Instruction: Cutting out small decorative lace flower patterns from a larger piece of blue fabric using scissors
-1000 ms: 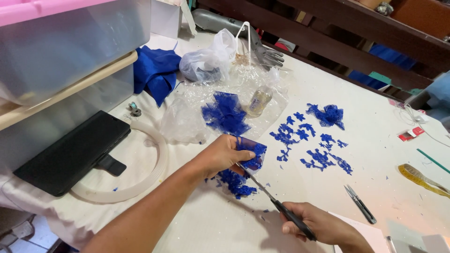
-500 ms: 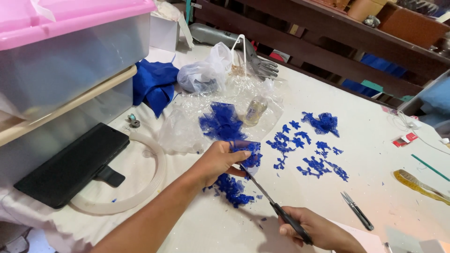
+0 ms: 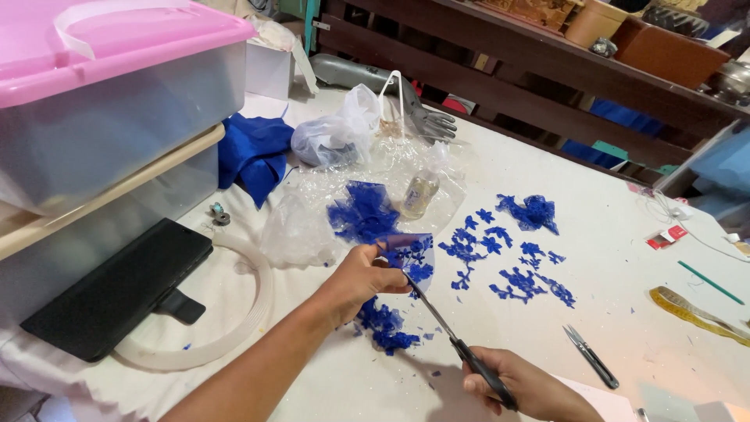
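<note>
Scissors (image 3: 457, 344) gripped in the right hand (image 3: 525, 386), blades reaching up into a blue lace piece (image 3: 409, 258) pinched by the left hand (image 3: 361, 277). Best to keep the lace taut and snip close around the motif. Cut blue flowers (image 3: 508, 258) lie just beyond

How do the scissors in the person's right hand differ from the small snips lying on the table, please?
The scissors are long, held in the right hand, blades at the blue lace piece. The snips are shorter, lie untouched and closed on the white table. Both have dark handles and metal blades.
</note>
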